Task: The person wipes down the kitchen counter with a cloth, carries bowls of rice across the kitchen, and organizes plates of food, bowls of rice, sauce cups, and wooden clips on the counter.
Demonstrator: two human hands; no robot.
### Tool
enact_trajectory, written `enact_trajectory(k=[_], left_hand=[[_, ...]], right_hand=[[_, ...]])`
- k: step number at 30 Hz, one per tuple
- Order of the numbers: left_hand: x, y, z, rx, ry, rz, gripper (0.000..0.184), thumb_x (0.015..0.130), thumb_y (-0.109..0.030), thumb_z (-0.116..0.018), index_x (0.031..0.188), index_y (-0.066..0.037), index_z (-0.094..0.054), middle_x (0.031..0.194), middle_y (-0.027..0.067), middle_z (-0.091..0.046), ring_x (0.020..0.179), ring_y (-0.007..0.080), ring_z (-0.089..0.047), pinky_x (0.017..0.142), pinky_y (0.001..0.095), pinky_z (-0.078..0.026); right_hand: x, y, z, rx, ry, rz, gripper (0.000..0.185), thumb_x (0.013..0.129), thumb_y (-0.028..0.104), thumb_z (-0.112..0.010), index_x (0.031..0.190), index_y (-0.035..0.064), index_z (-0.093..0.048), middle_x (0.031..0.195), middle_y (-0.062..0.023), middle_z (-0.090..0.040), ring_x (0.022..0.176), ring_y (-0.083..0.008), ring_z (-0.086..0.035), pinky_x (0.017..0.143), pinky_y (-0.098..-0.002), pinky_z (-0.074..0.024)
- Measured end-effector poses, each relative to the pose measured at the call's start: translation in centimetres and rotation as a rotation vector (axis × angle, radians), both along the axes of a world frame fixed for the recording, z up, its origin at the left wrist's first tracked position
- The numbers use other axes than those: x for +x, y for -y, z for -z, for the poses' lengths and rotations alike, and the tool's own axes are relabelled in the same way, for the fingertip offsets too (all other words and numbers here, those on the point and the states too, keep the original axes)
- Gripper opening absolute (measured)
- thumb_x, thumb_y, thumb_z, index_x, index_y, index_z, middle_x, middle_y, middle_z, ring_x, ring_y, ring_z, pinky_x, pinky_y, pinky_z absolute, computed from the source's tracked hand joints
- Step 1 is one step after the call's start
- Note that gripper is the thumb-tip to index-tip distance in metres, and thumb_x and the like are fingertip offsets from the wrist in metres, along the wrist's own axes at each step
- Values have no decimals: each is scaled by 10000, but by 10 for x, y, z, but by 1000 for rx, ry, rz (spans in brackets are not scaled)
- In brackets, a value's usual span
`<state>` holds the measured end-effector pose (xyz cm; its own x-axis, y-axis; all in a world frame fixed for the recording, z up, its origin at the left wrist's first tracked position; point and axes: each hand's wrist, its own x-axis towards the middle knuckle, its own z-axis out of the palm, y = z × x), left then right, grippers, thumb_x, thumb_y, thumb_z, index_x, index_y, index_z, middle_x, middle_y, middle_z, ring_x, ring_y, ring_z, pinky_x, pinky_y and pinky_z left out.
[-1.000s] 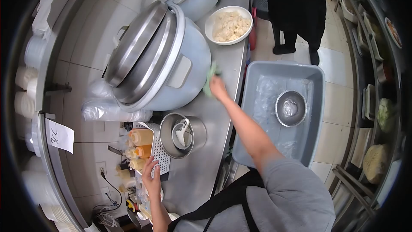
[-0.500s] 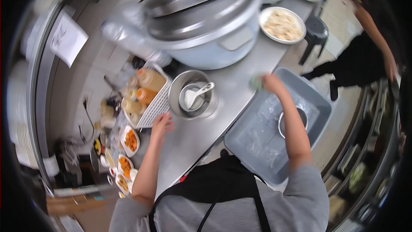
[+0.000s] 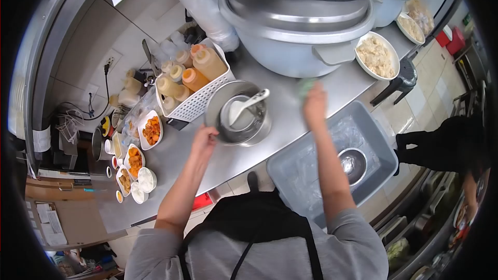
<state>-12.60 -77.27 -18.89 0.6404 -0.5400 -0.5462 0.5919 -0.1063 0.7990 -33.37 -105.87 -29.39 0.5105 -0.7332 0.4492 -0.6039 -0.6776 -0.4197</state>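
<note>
My left hand is closed at the near-left rim of a round metal pot, its fingertips on the rim. Inside the pot sits a smaller metal bowl, and a white rice paddle lies in it with its handle toward the far right. My right hand is smeared by motion over the steel counter. It holds a pale green cloth, pressed low near the counter, in front of a large light-blue rice cooker with metal lids.
A white basket of sauce bottles stands behind the pot. Food dishes line the left counter. Against the counter's front edge is a grey tub with a metal bowl. A bowl of pale food stands far right, and another person beyond.
My left hand has moved from beside the basket onto the pot's rim. The right hand with the cloth has shifted left from the tub's corner to over the counter. The view has turned.
</note>
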Motion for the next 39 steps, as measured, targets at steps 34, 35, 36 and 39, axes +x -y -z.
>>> enact_trajectory(k=[34, 35, 36, 39], left_hand=[[-32, -169, -98, 39, 110, -155, 352, 542, 99, -427, 868, 19, -534, 776, 71, -582, 653, 150, -556, 615, 235, -443], [-30, -163, -94, 40, 101, -158, 343, 545, 97, -426, 861, 16, -532, 769, 67, -580, 646, 146, -553, 608, 233, -440], [-22, -164, -85, 19, 96, -106, 336, 548, 95, -429, 856, 9, -532, 758, 60, -582, 631, 139, -549, 603, 230, -439], [-32, -131, -93, 85, 108, -108, 336, 546, 95, -434, 852, 0, -536, 755, 57, -587, 621, 135, -547, 597, 228, -436]], right_hand=[[52, -229, -22, 325, 44, -840, 521, 761, 101, -510, 1244, 30, -329, 1268, -159, -359, 1179, -303, -333, 982, -389, -278], [45, -181, 10, 144, 37, -569, 429, 791, 168, -481, 1188, 24, -401, 1233, -155, -401, 1173, -296, -339, 984, -392, -271], [23, -120, 8, -22, 88, -376, 368, 794, 195, -464, 1117, 19, -455, 1159, -164, -466, 1108, -306, -409, 953, -399, -308], [-66, 34, 22, -47, -72, 150, 333, 774, 84, -415, 1090, -11, -464, 1068, -199, -508, 1008, -343, -463, 879, -428, -358]])
